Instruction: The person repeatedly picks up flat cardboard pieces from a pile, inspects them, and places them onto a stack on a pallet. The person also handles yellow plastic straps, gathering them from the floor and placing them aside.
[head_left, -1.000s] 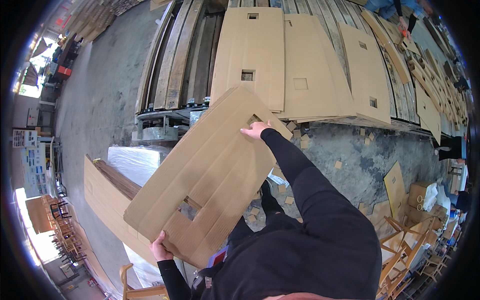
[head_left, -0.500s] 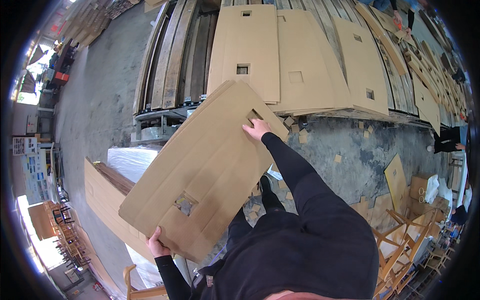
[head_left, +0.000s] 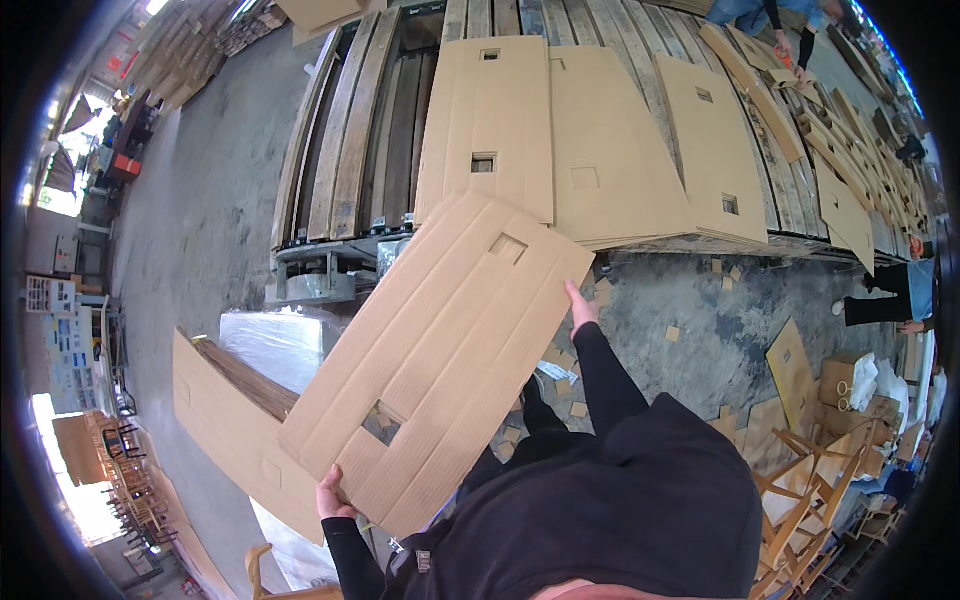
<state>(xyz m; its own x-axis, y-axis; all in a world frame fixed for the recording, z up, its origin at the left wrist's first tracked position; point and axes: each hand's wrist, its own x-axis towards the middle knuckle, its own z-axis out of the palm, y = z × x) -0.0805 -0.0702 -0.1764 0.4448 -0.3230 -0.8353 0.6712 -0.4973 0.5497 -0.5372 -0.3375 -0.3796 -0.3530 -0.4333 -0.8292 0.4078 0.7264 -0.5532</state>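
Note:
I hold a large brown cardboard sheet (head_left: 450,330) slantwise in front of me. Near its lower end is a square cutout, which I can see through. The square at its upper end has cardboard showing in it. At the lower left corner my left hand (head_left: 335,493) grips the edge, its thumb on top. My right hand (head_left: 580,308) is closed on the right edge near the upper corner, most of its fingers hidden underneath. More cardboard sheets (head_left: 615,140) with square cutouts lie beyond, on a bench of wooden slats (head_left: 340,150).
Left of me, cardboard sheets (head_left: 235,425) lean by a block in white plastic film (head_left: 270,345). Small cardboard squares (head_left: 672,333) litter the floor. A wooden chair frame (head_left: 810,480) and a box (head_left: 845,380) are at right. Another person's hands (head_left: 790,60) work at the far right.
My right hand has left the upper cutout and now grips the right edge. The sheet has swung slightly more upright and shifted right. My left hand has moved a little right with it.

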